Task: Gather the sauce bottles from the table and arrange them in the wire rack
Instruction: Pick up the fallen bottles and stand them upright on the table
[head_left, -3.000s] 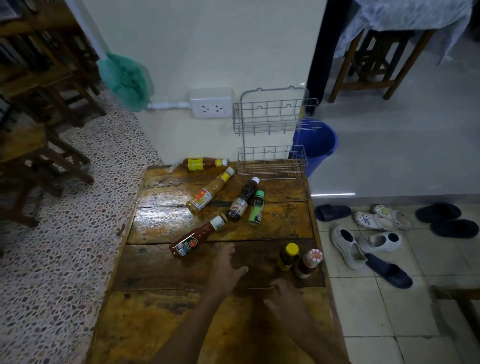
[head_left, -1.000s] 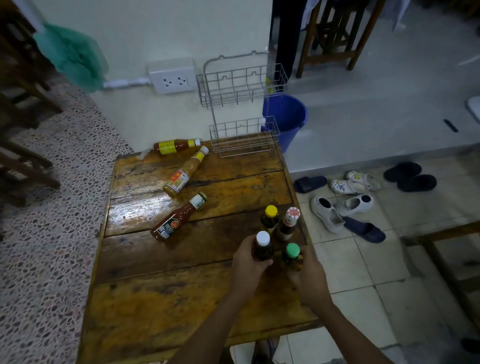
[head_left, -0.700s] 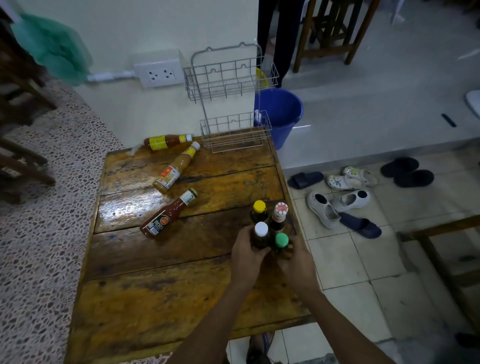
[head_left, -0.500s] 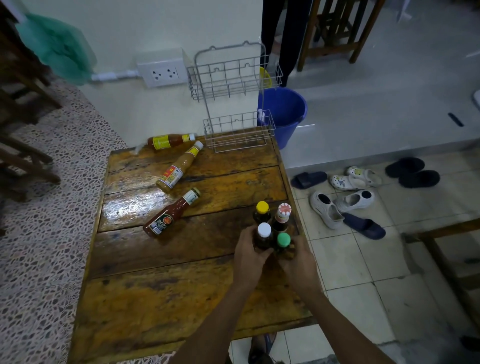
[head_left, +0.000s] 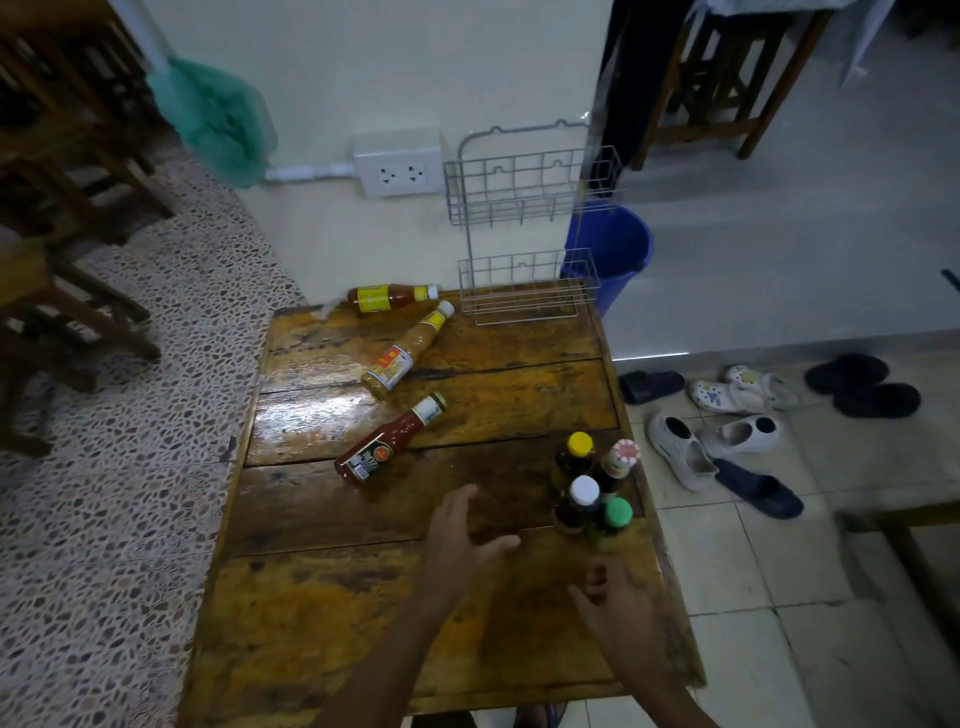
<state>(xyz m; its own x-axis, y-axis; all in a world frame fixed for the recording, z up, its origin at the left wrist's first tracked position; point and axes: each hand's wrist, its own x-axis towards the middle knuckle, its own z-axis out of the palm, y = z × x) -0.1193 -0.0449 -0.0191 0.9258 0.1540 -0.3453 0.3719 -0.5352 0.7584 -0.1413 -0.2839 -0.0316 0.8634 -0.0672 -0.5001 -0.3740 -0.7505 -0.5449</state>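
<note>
Wooden table (head_left: 322, 613): wire rack (head_left: 524, 291) holds nothing; both hands, left (head_left: 462, 551), right (head_left: 618, 613), spread, gripping nothing.

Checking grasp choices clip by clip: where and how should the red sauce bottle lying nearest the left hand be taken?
Probably around the wide labelled body of the red sauce bottle, coming from above with the open left hand. It lies flat and diagonal on the table, base toward the person and cap pointing away, with bare wood on both long sides for fingers.

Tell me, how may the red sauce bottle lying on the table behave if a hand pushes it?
The red sauce bottle lies on its side on the glossy table, so it probably rolls or slides. Its narrow neck suggests it would curve.
</note>
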